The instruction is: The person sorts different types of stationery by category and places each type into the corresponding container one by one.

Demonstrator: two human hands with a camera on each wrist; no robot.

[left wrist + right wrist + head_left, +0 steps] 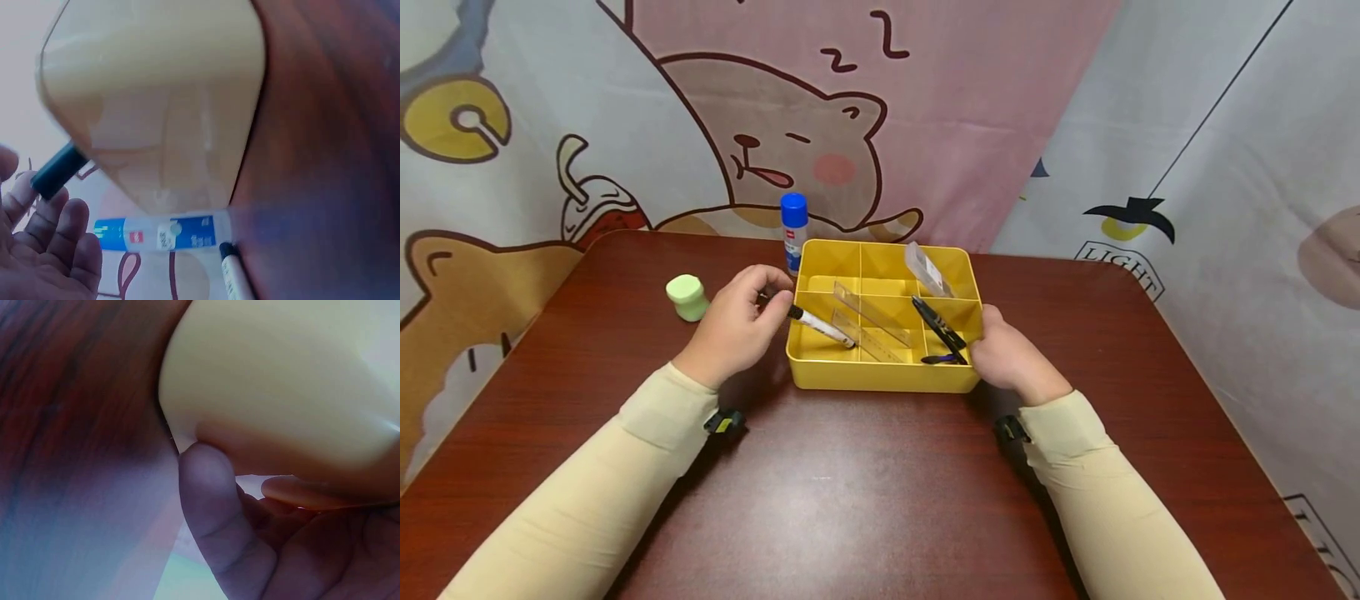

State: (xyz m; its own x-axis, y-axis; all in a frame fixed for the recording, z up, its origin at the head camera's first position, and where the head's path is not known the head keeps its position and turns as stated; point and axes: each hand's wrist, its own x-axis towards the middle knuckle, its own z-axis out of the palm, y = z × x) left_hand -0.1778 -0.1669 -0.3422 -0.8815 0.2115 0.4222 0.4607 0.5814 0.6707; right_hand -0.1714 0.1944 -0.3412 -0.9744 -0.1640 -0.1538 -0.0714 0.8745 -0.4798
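A yellow compartment box (883, 377) stands on the table between both hands. My left hand (733, 325) is at its left side, fingers loosely bent around the cap end of a black-capped white marker (823, 326). That marker leans across the left rim into the box. In the left wrist view its dark cap (61, 170) sticks out beyond the rim, right at the fingertips of the left hand (53, 250). My right hand (1011, 354) grips the box's right side; in the right wrist view its thumb (209, 481) lies against the outer wall.
Inside the box are clear rulers (880, 317), black pens (938, 323) and a clear plastic case (927, 271). A blue-capped glue stick (793, 233) stands behind its left corner, with another marker (234, 272) near it. A pale green block (687, 297) sits farther left.
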